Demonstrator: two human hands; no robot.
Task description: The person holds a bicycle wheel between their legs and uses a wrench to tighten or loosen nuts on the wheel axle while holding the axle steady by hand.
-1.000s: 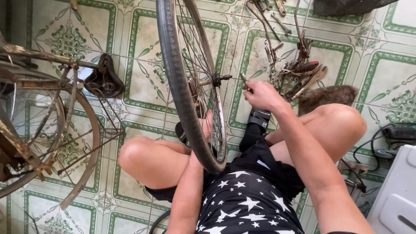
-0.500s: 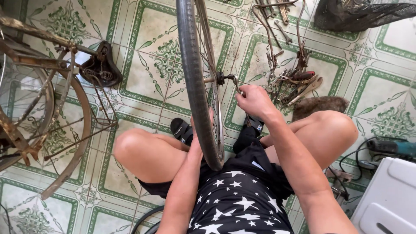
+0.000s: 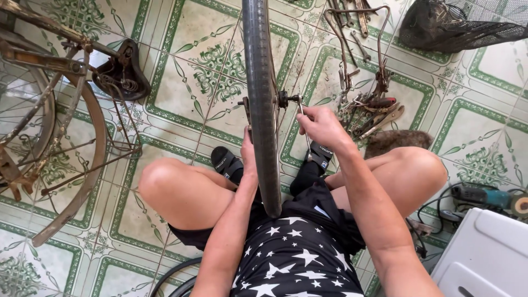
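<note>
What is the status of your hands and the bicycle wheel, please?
Left hand steadying bicycle wheel. Right hand at the axle with a thin tool. Nothing blocking.

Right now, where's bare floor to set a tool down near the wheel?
Bare tile lies between the saddle and the wheel, above the left knee. Right of the wheel is crowded: the right hand at the axle, the tool pile, then the grinder.

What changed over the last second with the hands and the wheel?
The right hand slid from right of the axle to just beside the hub, fingers by the spokes. The wheel now stands more upright in the picture, partly because the camera shifted. The left hand kept holding the wheel from behind the tyre; the person stayed seated, wheel between the knees. The tools on the floor stayed put.
</note>
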